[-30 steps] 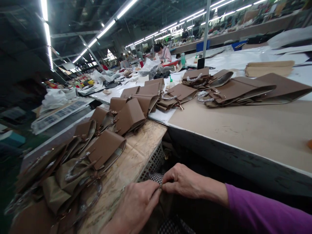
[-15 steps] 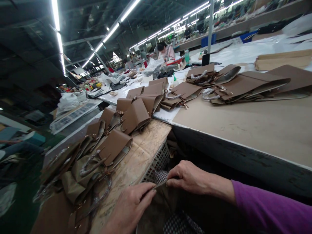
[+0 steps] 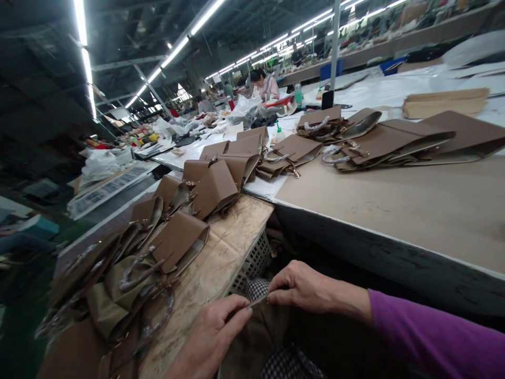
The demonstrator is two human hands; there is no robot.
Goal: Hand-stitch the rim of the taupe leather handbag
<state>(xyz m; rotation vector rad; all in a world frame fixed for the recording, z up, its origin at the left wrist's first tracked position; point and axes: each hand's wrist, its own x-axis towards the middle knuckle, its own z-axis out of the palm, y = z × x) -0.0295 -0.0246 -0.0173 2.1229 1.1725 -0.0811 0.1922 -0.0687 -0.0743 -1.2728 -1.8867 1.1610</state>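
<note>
My left hand (image 3: 211, 337) and my right hand (image 3: 305, 288) are low in front of me, below the table edge. Both pinch the top edge of a dark brown piece of material (image 3: 260, 326) that hangs over my lap, stretched between them. Checked fabric (image 3: 256, 287) shows behind and under it. My right arm wears a purple sleeve (image 3: 430, 342). Left of my hands, brown handbags (image 3: 173, 242) with wrapped handles lie in a row on a worn wooden board (image 3: 221, 258).
A long tan-topped table (image 3: 394, 205) with a dark front edge runs to the right, carrying more flat brown handbags (image 3: 379, 142). A white plastic crate (image 3: 254, 260) sits under the board. A person (image 3: 264, 84) works far down the table among plastic bags.
My hands have drawn slightly apart, opening out the edge of the dark material between them. The view has shifted a little.
</note>
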